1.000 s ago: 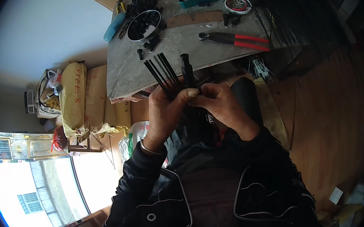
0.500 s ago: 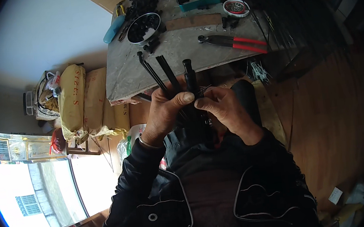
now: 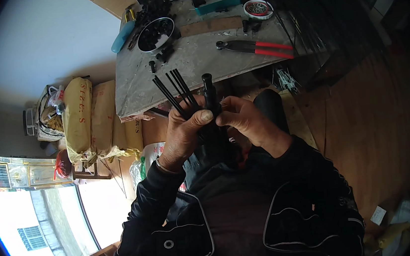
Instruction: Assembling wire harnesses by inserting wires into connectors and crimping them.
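Note:
Just in front of the table edge, my left hand (image 3: pixel 186 129) is closed round a fanned bunch of thin black rods (image 3: pixel 176 91), its thumb against a black tube (image 3: pixel 209 90) with a knobbed top. The tube stands upright between my hands; its lower part is lost against my dark clothes. From the other side my right hand (image 3: pixel 240 117) has closed in a pinch, thumb tip at the tube's right side. Whatever small part lies in that pinch, if any, is hidden by the fingers.
Ahead, the grey table (image 3: pixel 198 61) bears red-handled pliers (image 3: pixel 256 47), a bowl of black parts (image 3: pixel 156 34), a teal tray (image 3: pixel 216 2) and a small round dish (image 3: pixel 258 8). Long black rods (image 3: pixel 303 12) hang over its right side. Yellow sacks (image 3: pixel 78 116) stand at left.
The rods have spread apart above my left hand, and one capped rod no longer shows there. Both hands remain at the tube. The whole view has shifted slightly.

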### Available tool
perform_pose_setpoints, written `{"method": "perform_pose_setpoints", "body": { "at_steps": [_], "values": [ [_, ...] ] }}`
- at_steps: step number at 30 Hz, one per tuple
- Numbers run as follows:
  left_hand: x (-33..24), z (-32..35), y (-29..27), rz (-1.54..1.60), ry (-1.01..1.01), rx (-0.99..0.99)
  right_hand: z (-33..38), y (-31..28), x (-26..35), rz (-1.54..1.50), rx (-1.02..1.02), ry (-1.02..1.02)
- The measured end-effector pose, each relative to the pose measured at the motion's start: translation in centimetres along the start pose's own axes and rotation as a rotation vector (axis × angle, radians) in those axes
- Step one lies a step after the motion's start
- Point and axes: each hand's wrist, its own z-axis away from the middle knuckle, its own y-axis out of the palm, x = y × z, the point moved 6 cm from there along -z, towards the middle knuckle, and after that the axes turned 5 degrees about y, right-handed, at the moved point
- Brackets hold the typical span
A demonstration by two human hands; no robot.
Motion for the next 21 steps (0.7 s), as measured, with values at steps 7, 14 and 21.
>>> {"method": "perform_pose_setpoints", "body": {
  "at_steps": [7,14,21],
  "values": [
    [0.5,0.0,0.5,0.025,-0.065,0.026,0.7,-0.1,1.4,0.136,-0.026,-0.103],
    [0.3,-0.1,0.4,0.063,-0.034,0.070,0.5,0.1,1.0,0.056,0.047,-0.020],
    [2.0,0.4,0.4,0.169,-0.098,0.012,1.5,1.7,2.7,-0.084,0.127,-0.276]
  ]
}}
